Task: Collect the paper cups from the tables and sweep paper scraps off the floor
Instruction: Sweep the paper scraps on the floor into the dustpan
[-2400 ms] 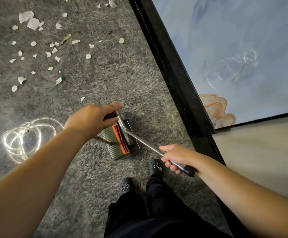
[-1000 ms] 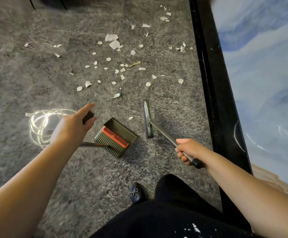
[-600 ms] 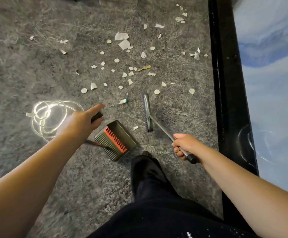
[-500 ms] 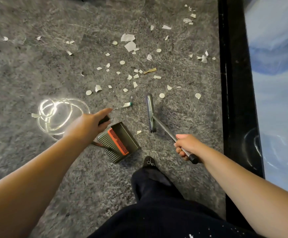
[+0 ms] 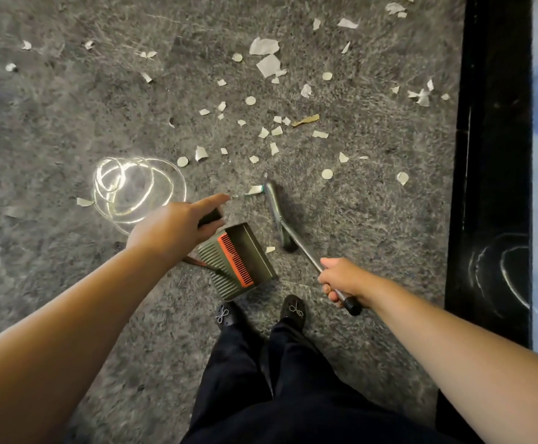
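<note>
Left to right, with the dustpan as landmark. Far left of the dustpan [image 5: 240, 261]: a bright looped glare [image 5: 136, 187] on the grey carpet [image 5: 53, 123], now nearer the frame's centre than half a second ago. Just left of the dustpan: left hand [image 5: 174, 227], curled round the dark grip of the pan's handle, index finger extended forward; grip unchanged from the earlier frames. Dustpan itself: olive, ribbed, with an orange comb strip, mouth turned toward the broom, carried a little forward of its earlier spot. Touching or just beside the pan's right edge: one small scrap [image 5: 270, 249]. Just right of the dustpan: broom head [image 5: 277, 216], on or just above the carpet (cannot tell which), its far tip now reaching a scrap with a teal edge [image 5: 256, 189]. Right and nearer: right hand [image 5: 341, 278], clamped on the metal broom handle [image 5: 302, 251] close to its black end cap. Beyond the dustpan: paper scraps [image 5: 267, 64] scattered, none yet inside the pan. Far right: black table edge [image 5: 491, 155]. Below the dustpan: two dark shoes [image 5: 291, 310], now side by side, against one forward earlier.

Implication: approach finished, tools separated and positioned at the near margin of the litter; sweeping stroke not yet begun. No paper cups in view.
</note>
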The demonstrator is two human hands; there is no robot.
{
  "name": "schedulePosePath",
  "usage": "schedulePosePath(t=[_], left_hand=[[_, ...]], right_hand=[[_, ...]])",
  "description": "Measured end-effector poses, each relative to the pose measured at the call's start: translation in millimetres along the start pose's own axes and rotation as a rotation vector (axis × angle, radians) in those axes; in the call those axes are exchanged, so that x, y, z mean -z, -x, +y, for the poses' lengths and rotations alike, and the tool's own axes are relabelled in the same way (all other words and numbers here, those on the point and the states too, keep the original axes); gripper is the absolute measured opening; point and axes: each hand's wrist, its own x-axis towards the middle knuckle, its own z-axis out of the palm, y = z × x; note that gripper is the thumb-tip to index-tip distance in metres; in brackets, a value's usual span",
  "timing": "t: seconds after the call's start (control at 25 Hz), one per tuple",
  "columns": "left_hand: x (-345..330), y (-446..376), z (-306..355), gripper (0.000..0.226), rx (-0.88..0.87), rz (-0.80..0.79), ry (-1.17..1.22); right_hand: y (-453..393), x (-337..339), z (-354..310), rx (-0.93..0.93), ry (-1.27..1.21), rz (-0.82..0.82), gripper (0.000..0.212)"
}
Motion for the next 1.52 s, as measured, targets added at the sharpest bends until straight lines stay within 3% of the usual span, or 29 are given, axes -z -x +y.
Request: schedulePosePath(t=[0.32,0.88,1.16,1.52], left_hand=[[7,-8,-13,0.053,-0.019,0.009,-0.029],[35,-24,-118,0.048,0.147,0.165,0.267],[61,-97,-145,0.05,0.069,0.169,0.244],[106,-239,-150,0.052,0.033,0.044,0.057]], right_hand=[[14,-31,-19,-0.07,-0.183,-0.134,0.064],[17,-46,-97,0.051,-0.254,0.098,0.064],[-18,-10,-156,0.059,-0.238,0.141,0.048],[-76,52,-245,-0.019,-0.129,0.141,0.053]])
